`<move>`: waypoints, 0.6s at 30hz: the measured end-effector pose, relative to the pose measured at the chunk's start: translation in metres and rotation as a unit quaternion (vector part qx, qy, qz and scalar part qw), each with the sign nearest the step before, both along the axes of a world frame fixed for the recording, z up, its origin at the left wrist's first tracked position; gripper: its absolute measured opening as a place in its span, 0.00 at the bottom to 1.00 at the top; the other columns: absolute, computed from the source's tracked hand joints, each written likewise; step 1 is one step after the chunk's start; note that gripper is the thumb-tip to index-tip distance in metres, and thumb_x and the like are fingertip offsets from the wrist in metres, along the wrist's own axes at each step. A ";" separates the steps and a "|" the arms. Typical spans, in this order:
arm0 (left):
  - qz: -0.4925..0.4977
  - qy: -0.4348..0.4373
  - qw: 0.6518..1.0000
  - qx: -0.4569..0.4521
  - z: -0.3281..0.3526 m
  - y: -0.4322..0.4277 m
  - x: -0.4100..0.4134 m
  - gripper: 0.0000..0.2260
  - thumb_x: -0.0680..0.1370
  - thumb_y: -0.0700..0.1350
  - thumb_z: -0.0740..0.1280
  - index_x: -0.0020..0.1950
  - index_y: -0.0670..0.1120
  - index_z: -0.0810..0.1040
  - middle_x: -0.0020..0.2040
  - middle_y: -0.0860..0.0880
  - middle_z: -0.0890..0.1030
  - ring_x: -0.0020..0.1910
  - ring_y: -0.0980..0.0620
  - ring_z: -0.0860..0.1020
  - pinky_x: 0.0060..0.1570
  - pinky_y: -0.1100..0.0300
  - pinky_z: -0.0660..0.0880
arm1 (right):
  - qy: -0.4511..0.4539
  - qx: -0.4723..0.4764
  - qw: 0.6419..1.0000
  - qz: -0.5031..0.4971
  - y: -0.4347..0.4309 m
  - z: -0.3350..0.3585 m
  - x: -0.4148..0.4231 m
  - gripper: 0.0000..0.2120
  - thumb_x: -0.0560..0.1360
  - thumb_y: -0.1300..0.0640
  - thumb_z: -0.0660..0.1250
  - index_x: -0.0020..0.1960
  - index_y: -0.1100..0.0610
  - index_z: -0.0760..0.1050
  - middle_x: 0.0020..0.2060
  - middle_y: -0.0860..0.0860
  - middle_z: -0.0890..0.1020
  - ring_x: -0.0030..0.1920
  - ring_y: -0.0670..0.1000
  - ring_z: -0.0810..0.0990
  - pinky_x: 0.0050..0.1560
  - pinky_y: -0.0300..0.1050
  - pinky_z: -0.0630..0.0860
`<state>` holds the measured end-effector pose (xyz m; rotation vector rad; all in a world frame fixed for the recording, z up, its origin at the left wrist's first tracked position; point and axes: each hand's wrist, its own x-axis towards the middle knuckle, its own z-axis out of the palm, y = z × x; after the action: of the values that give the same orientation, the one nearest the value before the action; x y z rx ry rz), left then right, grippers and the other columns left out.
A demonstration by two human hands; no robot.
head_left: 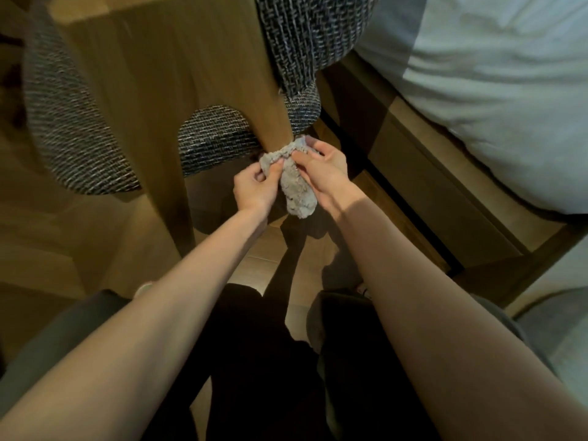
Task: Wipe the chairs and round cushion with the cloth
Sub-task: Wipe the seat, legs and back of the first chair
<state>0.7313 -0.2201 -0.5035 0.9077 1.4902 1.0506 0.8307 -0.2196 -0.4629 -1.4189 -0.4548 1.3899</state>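
Note:
A fluffy grey cloth [296, 189] hangs bunched between both hands in front of a wooden chair [178, 74]. My left hand [254, 189] pinches its left upper corner with thumb and fingers. My right hand [324, 170] grips its upper right part, close to the chair's lower wooden edge. The chair has dark woven grey upholstery: a seat pad [73, 122] on the left, a patch showing through a cut-out [213, 138], and a padded part [311, 36] at the upper right.
A bed with white bedding [496, 90] on a dark wooden frame [423, 173] runs along the right side. My dark-trousered legs [254, 361] stand on a light tiled floor [264, 259] below. The gap between chair and bed is narrow.

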 end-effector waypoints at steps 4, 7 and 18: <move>0.036 -0.022 0.998 0.038 0.013 -0.003 -0.004 0.03 0.75 0.45 0.71 0.47 0.51 0.83 0.42 0.53 0.85 0.45 0.56 0.83 0.48 0.58 0.80 | 0.036 0.027 0.998 -0.043 -0.005 0.010 -0.008 0.17 0.75 0.70 0.67 0.64 0.66 0.72 0.55 0.63 0.81 0.55 0.58 0.82 0.59 0.53 0.78; 0.031 -0.009 0.998 0.045 0.012 -0.003 -0.003 0.03 0.75 0.46 0.71 0.47 0.53 0.83 0.39 0.57 0.84 0.43 0.60 0.83 0.46 0.62 0.80 | 0.055 0.038 0.997 -0.044 -0.007 0.005 -0.010 0.18 0.76 0.69 0.65 0.66 0.66 0.71 0.56 0.63 0.81 0.56 0.57 0.82 0.58 0.51 0.79; -0.035 0.059 0.997 -0.031 -0.014 0.005 0.001 0.01 0.77 0.43 0.69 0.46 0.48 0.79 0.47 0.46 0.83 0.49 0.48 0.81 0.54 0.49 0.78 | 0.034 -0.047 0.997 -0.043 -0.012 -0.021 -0.005 0.24 0.78 0.68 0.63 0.73 0.60 0.64 0.63 0.58 0.77 0.55 0.50 0.80 0.46 0.36 0.80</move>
<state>0.7324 -0.2150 -0.5172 0.9855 1.5671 0.9088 0.8253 -0.2311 -0.4840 -1.4454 -0.2846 1.4017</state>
